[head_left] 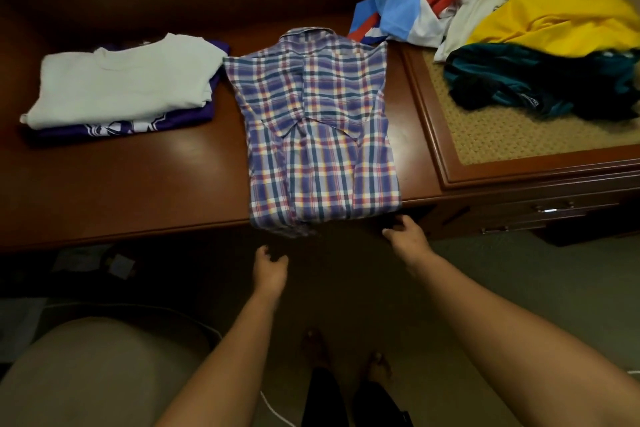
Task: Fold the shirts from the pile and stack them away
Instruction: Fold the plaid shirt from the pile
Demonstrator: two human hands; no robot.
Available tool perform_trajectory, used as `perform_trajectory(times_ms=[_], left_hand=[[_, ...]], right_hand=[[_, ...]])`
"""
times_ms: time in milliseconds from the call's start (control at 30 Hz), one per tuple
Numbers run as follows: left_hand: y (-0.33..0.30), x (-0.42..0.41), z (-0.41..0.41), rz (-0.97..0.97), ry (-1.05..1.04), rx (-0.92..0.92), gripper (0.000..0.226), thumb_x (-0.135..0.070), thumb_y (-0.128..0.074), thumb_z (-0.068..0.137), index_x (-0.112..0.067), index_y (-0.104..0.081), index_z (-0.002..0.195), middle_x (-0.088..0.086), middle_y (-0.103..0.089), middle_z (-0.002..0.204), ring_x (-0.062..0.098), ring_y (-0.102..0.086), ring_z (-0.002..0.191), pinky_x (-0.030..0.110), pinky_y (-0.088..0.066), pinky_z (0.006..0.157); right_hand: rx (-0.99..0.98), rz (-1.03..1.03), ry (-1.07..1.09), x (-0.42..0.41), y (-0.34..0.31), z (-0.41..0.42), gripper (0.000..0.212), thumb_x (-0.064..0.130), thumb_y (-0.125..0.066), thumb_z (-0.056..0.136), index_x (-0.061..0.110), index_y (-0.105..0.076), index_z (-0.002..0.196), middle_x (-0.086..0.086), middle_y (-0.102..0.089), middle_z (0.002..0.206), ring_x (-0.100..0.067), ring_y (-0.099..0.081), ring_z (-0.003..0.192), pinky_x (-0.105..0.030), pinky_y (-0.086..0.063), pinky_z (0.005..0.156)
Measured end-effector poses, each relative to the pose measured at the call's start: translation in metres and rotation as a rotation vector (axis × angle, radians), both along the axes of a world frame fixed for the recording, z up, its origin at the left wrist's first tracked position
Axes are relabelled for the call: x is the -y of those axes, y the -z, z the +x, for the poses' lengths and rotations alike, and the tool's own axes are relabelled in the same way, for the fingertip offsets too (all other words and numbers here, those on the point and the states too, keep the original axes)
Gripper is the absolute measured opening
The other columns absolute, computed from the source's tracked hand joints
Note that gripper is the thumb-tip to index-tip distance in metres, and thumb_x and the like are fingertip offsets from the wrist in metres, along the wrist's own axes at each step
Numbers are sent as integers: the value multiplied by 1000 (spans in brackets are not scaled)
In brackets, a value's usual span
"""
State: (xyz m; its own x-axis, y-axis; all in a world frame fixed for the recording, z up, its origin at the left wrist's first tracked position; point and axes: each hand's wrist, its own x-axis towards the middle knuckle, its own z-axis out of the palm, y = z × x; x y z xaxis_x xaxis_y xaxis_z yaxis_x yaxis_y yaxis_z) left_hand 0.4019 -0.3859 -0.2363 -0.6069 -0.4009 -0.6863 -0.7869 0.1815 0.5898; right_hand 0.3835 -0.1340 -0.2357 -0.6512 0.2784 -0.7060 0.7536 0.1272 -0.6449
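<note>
I judge two shirts done in the folded stack (121, 94), the plaid shirt (318, 135) half-folded on the surface (138, 191), the pile (512, 31) waiting, my left hand (270, 270) and right hand (408, 239) loosely curled, empty.

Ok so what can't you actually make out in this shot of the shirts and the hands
- Purple shirt, head view: its print is mostly covered by the white shirt on top.
- Unfolded pile: cut off by the top and right edges, garments overlapping, so no count.
- Plaid shirt: its underside is hidden.
- Left hand and right hand: palms face away.
</note>
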Motion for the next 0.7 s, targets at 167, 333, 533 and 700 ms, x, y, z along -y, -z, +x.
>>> perform_trajectory(times_ms=[167,333,533,700], left_hand=[[2,16,-19,101,38,20,82,-16,-64,91,-11,-11,153,14,-24,156,32,-28,141,42,-30,113],[9,21,-25,105,107,64,61,-13,-62,92,-1,-32,144,17,-42,145,31,-43,130,34,-36,101],[16,32,-13,118,104,14,25,-14,-57,95,-6,-55,119,12,-61,120,19,-56,97,32,-43,84],[24,35,0,184,136,58,22,-11,-62,92,-7,-58,114,12,-63,119,22,-59,99,32,-45,86]], right_hand=[[57,-104,58,4,10,-14,62,11,-64,87,13,-38,143,-11,-49,139,-33,-47,127,-54,-38,107],[70,-143,22,5,15,-8,39,-1,-58,88,9,-55,126,-10,-59,127,-29,-54,117,-47,-41,104],[138,-141,-90,4,18,19,38,-2,-55,89,14,-57,123,-4,-59,121,-22,-50,117,-46,-34,107],[216,-140,-123,5,21,33,22,-2,-58,86,14,-62,100,-2,-62,109,-25,-53,113,-49,-33,110]])
